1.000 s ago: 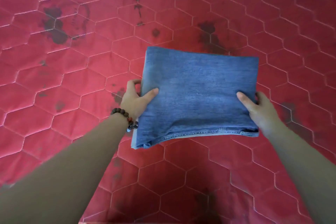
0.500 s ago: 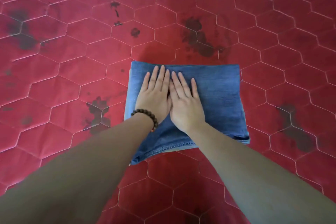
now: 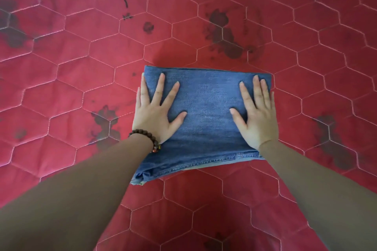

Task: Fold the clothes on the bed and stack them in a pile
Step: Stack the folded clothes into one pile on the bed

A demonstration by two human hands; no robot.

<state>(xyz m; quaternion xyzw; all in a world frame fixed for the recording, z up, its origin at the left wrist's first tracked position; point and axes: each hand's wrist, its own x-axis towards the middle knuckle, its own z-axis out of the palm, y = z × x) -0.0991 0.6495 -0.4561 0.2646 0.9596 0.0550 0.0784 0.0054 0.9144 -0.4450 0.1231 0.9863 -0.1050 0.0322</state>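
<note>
Hands (image 3: 155,116) spread apart, flat on jeans (image 3: 206,108).

A bed (image 3: 61,91) fills the view, covered by a red quilted spread (image 3: 306,67) stitched in pale pink hexagons and printed with scattered dark flower shapes. One item lies directly on the spread, near the middle: a pair of blue denim jeans (image 3: 206,112) folded into a flat, thick rectangle. Its stitched hem edge faces the viewer, and the layered fold ends show at the near left corner. Red spread surrounds the jeans on all sides.
</note>
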